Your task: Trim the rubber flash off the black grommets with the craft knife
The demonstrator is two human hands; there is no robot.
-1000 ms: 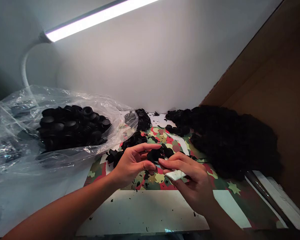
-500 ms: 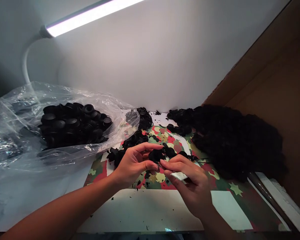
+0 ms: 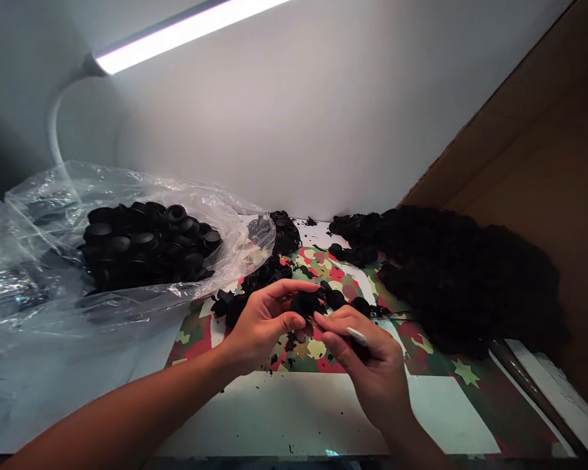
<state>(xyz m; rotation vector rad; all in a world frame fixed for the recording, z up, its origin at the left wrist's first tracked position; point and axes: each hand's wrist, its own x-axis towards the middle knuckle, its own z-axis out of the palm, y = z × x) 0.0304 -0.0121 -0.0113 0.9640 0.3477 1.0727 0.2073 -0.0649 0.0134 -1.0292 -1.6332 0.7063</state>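
Observation:
My left hand (image 3: 262,321) pinches a small round black rubber part (image 3: 304,303) between thumb and fingers, just above a camouflage-patterned mat (image 3: 313,349). Touching that part from the right is my right hand (image 3: 367,362), closed round a small tool with a white-wrapped handle (image 3: 357,336); its tip is hidden at the part. Black trimmings (image 3: 287,343) lie scattered on the mat under both hands. A few more black parts (image 3: 345,301) sit just behind my fingers.
A clear plastic bag (image 3: 44,294) holding many black round parts (image 3: 147,245) lies at the left. A big heap of black parts (image 3: 463,274) fills the right, against a cardboard wall (image 3: 543,143). A strip lamp (image 3: 186,29) hangs above; a white wall stands behind.
My right hand has turned, so less of the white-wrapped handle shows than one second ago. Both hands have crept slightly up and stayed together at the black part.

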